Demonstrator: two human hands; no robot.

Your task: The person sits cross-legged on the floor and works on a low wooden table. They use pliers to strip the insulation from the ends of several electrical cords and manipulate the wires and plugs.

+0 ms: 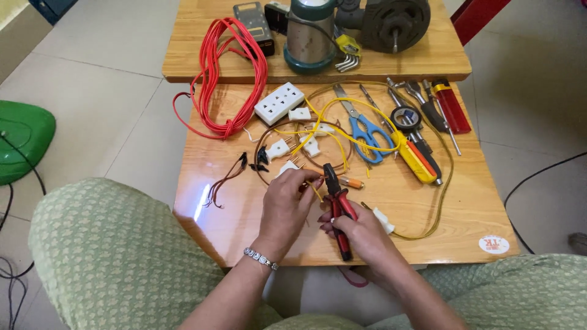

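The right hand point(361, 235) is wrapped around the red and black handles of steel pliers point(338, 205), whose dark nose points away from the person. Just left of the pliers, the left hand point(284, 205) pinches a thin yellow wire point(315, 190) between fingertips, its end at the nose. Beyond the pliers on the glossy wooden table point(465, 214) lie blue-handled scissors point(367, 137), white plastic plugs point(278, 148) and a white socket block point(279, 102). Far left of the pliers lies a looped red cable point(229, 79).

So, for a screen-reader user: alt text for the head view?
Right hand holds red-handled pliers to a yellow wire pinched by the left hand, over a wooden table strewn with plugs, scissors and coiled red cable.
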